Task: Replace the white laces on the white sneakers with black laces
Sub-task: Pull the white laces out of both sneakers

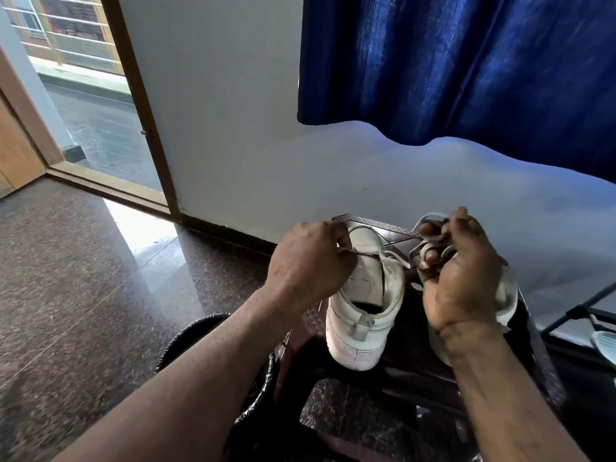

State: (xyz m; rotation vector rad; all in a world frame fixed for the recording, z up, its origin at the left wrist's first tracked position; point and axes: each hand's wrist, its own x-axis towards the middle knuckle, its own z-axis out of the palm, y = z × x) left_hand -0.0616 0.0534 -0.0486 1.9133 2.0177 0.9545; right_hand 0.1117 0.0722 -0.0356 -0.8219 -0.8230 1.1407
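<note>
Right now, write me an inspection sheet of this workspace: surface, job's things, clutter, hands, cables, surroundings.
Surface: dark brown stool, carrying both shoes.
Job's things: left sneaker, white, heel toward the camera; second sneaker mostly hidden behind the right hand; white lace bunched up; black laces not seen.
Clutter: black round container beside the stool, partly under the left arm; black rack at the right edge.
Hands: left hand pinches a lace strand at the left sneaker's eyelets; right hand holds the white lace looped round its fingers.
Cables: nothing seen.
Surroundings: speckled floor, white wall, blue curtain, open doorway.
</note>
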